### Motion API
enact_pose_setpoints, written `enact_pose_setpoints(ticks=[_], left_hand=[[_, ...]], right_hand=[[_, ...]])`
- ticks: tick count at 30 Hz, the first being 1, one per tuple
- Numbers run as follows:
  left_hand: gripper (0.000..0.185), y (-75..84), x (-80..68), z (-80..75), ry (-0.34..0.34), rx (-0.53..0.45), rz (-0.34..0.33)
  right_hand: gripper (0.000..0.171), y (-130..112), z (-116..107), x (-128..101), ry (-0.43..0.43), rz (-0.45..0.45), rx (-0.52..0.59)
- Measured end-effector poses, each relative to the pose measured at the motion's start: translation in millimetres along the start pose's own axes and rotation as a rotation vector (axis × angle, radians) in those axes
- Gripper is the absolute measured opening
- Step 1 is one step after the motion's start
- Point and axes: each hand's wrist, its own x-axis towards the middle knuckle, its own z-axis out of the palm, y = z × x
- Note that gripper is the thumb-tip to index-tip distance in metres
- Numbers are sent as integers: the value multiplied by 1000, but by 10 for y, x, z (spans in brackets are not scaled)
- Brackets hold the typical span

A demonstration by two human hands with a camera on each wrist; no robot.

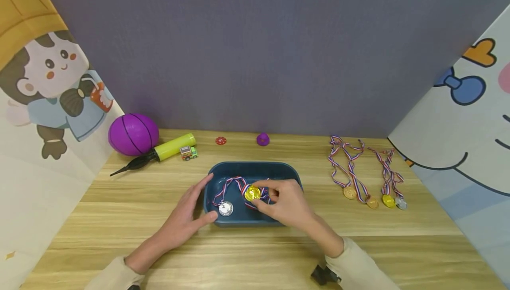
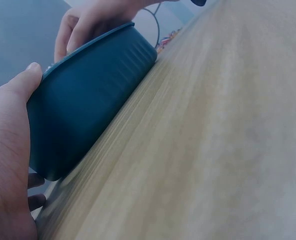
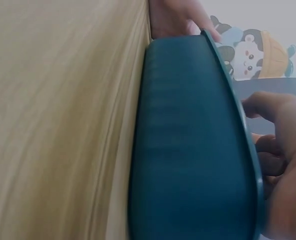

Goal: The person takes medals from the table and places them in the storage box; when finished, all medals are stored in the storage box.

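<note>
A dark blue tray [image 1: 255, 167] stands mid-table and holds a silver medal [image 1: 225, 208] and a gold medal [image 1: 252, 193], both on striped ribbons. My right hand [image 1: 264, 195] reaches over the tray's front right and pinches the gold medal between thumb and fingers. My left hand [image 1: 200, 201] lies against the tray's left wall with fairly straight fingers, its thumb at the front left corner. The left wrist view shows that thumb [image 2: 31, 71] at the rim of the tray [image 2: 87, 100]. In the right wrist view the tray wall [image 3: 188, 140] hides the medals, with my right hand's fingers [image 3: 280, 145] curled over the rim.
Several more ribboned medals [image 1: 350, 170] [image 1: 389, 179] lie on the table to the right. At the back left are a purple ball [image 1: 133, 134], a yellow pump [image 1: 169, 148] and a toy car [image 1: 188, 152]. A red disc [image 1: 221, 140] and a small purple piece [image 1: 262, 139] sit behind the tray.
</note>
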Motion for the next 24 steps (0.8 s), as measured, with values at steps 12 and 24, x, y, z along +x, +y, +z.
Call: enact_pose_setpoints(ticks=[12,24], left_hand=[[95,-3,-4,-8,10,6,17],[95,1,0,1,-2,9,6]], right_hand=[[31,-72,132,92,-90,-16,-63],[34,-84,209,150,-186,41,-162]])
